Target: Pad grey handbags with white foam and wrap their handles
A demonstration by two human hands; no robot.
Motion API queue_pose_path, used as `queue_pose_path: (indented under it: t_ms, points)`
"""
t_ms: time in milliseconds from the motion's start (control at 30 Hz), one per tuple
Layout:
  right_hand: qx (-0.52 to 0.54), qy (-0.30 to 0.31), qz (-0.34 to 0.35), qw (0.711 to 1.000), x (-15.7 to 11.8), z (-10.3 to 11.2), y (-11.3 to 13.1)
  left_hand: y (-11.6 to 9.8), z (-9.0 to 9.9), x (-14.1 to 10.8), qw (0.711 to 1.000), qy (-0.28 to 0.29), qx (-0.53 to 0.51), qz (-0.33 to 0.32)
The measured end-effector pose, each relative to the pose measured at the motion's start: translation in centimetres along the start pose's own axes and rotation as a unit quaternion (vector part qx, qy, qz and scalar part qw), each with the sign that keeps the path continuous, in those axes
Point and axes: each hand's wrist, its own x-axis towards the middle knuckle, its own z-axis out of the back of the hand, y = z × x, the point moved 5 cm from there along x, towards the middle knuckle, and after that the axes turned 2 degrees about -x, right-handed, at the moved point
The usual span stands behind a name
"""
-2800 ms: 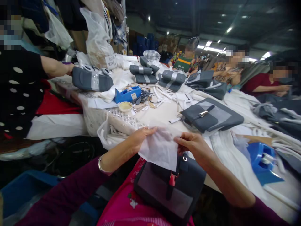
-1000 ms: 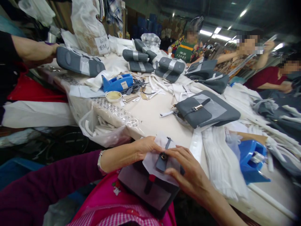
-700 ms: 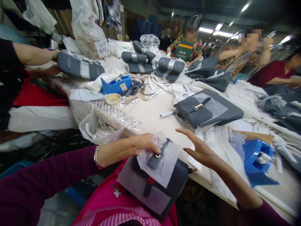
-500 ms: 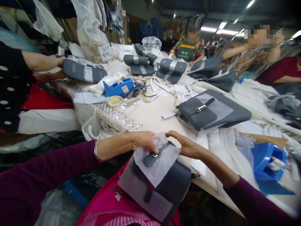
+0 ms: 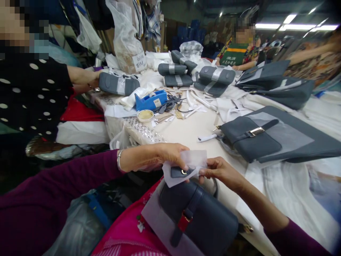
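Note:
My left hand (image 5: 170,156) is closed on a small dark leather tag (image 5: 176,172) with a gold ring, its thumb pressing by the ring. White tissue paper (image 5: 195,158) lies under and around the tag. Fingers of my right hand (image 5: 217,170) pinch the right edge of that paper. Below both hands a dark blue bag (image 5: 207,217) rests tilted on my lap, with a strap and a red-covered buckle (image 5: 184,221) on its front. More tissue lies along the bag's lower left side.
A grey bag (image 5: 250,138) with a gold buckle lies on the table (image 5: 183,124) at right. Blue tape dispenser (image 5: 151,100), a round tin (image 5: 145,116) and stacked grey bags (image 5: 174,74) stand farther back. At left a person's hands hold another grey bag (image 5: 119,83).
My hands have lifted the tag and paper off the bag's front, uncovering the red-covered buckle. My right fingers have closed on the paper. The view has shifted left.

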Motion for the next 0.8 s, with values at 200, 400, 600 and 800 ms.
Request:
queue_pose_path:
  t_ms: [200,400,600,800]
  points:
    - [0.062,-0.098,0.022,0.993,-0.2,0.3,-0.9,0.5,1.8,-4.3,0.975,-0.074,-0.102,-0.186]
    - [0.105,-0.132,0.031,0.985,-0.3,-0.2,-0.7,3.1,0.7,-5.2,0.945,-0.134,-0.070,-0.291]
    - [0.101,-0.146,0.040,0.983,-0.6,-0.5,-0.4,3.1,0.5,-3.0,0.920,-0.270,-0.055,-0.280]
    - [0.094,-0.135,0.063,0.984,-0.9,-0.4,-0.8,2.9,0.7,-2.6,0.899,-0.328,-0.081,-0.279]
